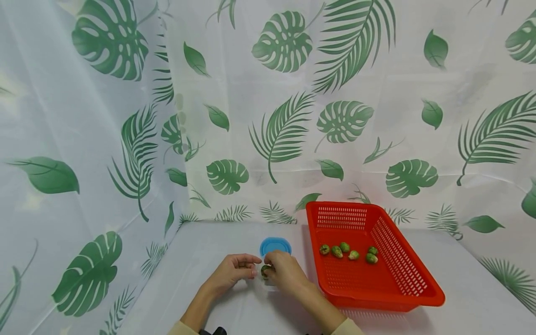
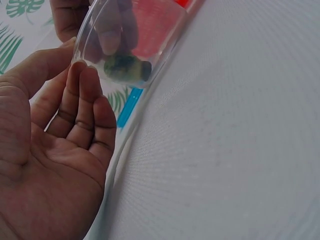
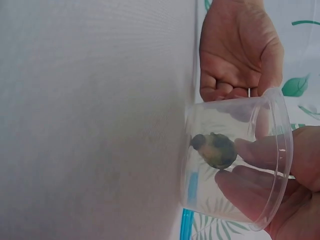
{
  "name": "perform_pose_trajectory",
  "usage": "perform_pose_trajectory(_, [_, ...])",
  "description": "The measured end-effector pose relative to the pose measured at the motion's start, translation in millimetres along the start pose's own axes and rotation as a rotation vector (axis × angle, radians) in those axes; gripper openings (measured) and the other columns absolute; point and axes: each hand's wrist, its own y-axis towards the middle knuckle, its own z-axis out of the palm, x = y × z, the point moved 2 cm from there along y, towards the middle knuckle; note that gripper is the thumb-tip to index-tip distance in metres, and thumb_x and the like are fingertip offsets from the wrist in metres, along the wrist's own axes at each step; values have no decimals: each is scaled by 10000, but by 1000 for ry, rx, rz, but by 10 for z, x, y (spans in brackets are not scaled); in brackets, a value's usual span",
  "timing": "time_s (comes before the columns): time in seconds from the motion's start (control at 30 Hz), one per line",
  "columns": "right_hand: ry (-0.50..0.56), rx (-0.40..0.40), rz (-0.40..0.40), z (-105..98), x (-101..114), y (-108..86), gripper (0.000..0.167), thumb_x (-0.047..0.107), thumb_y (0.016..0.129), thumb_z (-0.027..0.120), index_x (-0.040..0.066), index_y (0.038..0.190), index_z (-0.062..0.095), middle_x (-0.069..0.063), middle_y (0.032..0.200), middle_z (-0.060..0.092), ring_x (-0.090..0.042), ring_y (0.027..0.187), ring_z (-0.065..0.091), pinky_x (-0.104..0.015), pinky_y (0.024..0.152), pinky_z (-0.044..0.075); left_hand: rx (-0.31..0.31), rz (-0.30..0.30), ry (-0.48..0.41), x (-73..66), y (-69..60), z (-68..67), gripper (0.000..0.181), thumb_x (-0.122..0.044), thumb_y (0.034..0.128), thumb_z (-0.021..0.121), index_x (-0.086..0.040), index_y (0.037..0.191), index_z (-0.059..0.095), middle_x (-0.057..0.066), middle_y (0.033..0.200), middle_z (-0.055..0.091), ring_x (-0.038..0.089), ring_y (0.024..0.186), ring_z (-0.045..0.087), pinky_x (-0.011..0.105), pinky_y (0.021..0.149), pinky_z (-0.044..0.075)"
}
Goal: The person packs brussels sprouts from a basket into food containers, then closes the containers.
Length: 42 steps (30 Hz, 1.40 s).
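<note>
A clear plastic tub (image 3: 250,200) stands upright on the table, with a small green Brussels sprout (image 3: 218,151) inside, near its bottom. My right hand (image 1: 286,271) reaches in through the tub's mouth. Its thumb and fingers pinch the sprout, seen through the wall in the right wrist view. At the rim, my left hand (image 2: 55,130) holds the tub between thumb and fingertips, its palm turned toward the tub. The tub is hard to make out in the head view, where the right hand partly covers the sprout.
A blue round lid (image 1: 275,245) lies just behind the tub. To the right stands a red perforated plastic basket (image 1: 377,284) holding several more Brussels sprouts (image 1: 337,251). Leaf-patterned curtains (image 1: 284,139) hang behind and at the left of the white table (image 1: 167,298).
</note>
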Motion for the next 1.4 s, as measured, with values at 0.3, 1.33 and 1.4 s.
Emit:
perform_pose_trajectory(0.3, [-46, -19, 28, -126, 71, -17, 149, 63, 862, 830, 65, 998, 768, -61, 908, 706, -116, 745, 582, -298, 715, 583, -3, -7, 0, 18, 10, 10, 409, -80, 916, 757, 85, 1281, 671, -87, 886, 712, 59, 815, 637, 227, 702, 512])
perform_pose_trajectory(1.33, [94, -120, 28, -759, 245, -79, 211, 75, 908, 793, 89, 1110, 737, -63, 1078, 750, -206, 957, 743, -350, 816, 632, -1, -7, -2, 22, -3, 7, 423, -73, 922, 753, 93, 1299, 656, -99, 892, 702, 56, 827, 639, 228, 705, 517])
perform_pose_trajectory(1.4, [133, -134, 43, -812, 235, -86, 215, 69, 907, 792, 92, 1114, 736, -63, 1085, 757, -213, 965, 751, -364, 819, 632, -7, -10, 1, 21, -2, 8, 409, -73, 923, 750, 82, 1291, 666, -96, 890, 701, 62, 821, 634, 231, 699, 515])
